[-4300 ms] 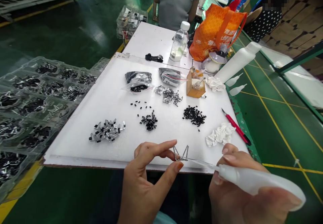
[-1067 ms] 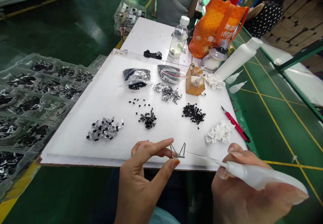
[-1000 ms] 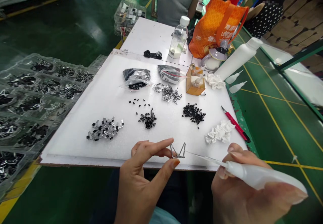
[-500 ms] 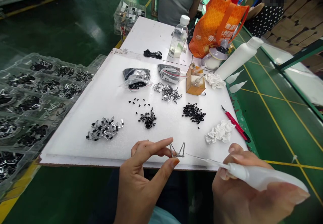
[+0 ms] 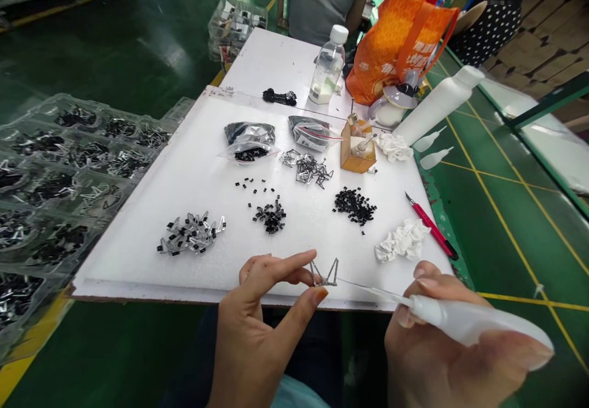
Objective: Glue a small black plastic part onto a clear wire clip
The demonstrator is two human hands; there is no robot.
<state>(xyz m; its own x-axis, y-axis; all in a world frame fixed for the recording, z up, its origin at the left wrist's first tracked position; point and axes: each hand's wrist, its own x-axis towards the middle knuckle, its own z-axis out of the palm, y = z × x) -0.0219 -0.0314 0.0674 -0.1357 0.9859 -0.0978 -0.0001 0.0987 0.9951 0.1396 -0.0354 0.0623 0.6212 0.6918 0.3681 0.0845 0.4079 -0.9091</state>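
Between the thumb and fingers of my left hand (image 5: 264, 322) is a small bent metal piece (image 5: 330, 278) with zigzag legs, above the table's front edge. My right hand (image 5: 442, 353) is wrapped round a white squeeze bottle (image 5: 464, 319) with a long thin nozzle. The nozzle tip points left and is at or very near the metal piece; whether they touch I cannot tell. Beyond my hands lie a pile of small black parts (image 5: 354, 207), a second black pile (image 5: 270, 216), more metal pieces (image 5: 310, 169) and a heap of metal pieces with black parts (image 5: 191, 234).
Crumpled tissue (image 5: 402, 240) and a red craft knife (image 5: 430, 224) lie at the right. Behind are plastic bags of parts (image 5: 250, 141), a small wooden box (image 5: 358, 156), a clear bottle (image 5: 327, 67) and an orange bag (image 5: 402, 46). Trays of parts (image 5: 83, 150) stand left. Two people are beyond.
My right hand and the squeeze bottle have shifted slightly left, bringing the nozzle tip closer to the metal piece. My left hand is nearly still.
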